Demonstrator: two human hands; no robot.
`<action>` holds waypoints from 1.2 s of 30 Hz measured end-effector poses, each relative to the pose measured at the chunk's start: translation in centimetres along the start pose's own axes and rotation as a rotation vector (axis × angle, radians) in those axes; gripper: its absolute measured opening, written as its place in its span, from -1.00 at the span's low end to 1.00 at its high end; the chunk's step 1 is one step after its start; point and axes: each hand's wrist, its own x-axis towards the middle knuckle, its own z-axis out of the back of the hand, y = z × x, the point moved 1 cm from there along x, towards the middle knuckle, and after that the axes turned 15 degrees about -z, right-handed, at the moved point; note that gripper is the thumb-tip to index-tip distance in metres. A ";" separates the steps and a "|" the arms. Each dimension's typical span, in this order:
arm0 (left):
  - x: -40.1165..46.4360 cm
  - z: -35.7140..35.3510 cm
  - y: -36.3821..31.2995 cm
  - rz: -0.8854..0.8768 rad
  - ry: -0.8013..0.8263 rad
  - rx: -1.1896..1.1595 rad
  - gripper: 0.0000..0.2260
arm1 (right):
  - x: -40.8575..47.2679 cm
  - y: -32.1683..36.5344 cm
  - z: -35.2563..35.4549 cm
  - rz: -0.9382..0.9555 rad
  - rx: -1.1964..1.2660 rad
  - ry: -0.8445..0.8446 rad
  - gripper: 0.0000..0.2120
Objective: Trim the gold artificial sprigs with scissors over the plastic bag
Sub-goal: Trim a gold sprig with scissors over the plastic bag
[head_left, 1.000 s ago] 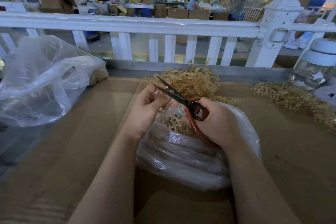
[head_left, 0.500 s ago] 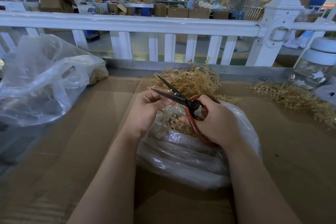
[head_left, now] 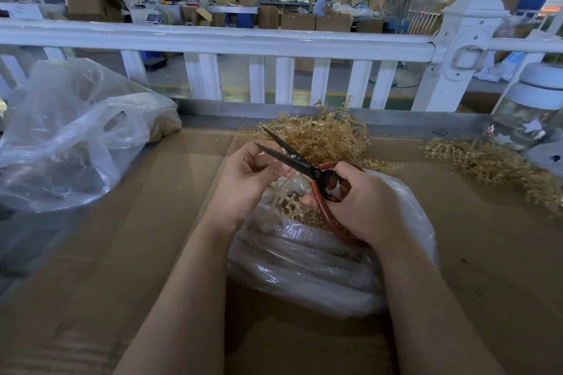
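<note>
My right hand (head_left: 362,204) grips the red handles of the scissors (head_left: 292,157), whose dark blades stand apart and point up and to the left. My left hand (head_left: 246,179) pinches a gold sprig (head_left: 285,202) by its stem right beside the blades. The sprig hangs down over the open mouth of a clear plastic bag (head_left: 307,268) lying on the cardboard-covered table (head_left: 137,253). Cut gold bits lie inside the bag. A heap of gold sprigs (head_left: 323,137) sits just behind my hands.
A second pile of gold sprigs (head_left: 493,167) lies at the right, near a glass jar (head_left: 530,113) with a white lid. A large crumpled clear bag (head_left: 67,134) fills the left side. A white railing (head_left: 274,42) runs along the table's far edge.
The scissor blades have opened a little wider and the sprig now hangs lower from my left hand. Both hands stay in nearly the same place over the bag.
</note>
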 end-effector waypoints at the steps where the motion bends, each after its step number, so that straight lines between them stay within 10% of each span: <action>1: 0.0 0.0 -0.1 -0.016 -0.006 0.008 -0.87 | 0.0 0.0 0.0 -0.005 0.003 -0.005 -0.58; 36: 0.0 -0.3 -0.3 0.043 -0.007 0.057 -0.63 | 0.1 0.1 0.0 -0.033 -0.030 0.018 -0.45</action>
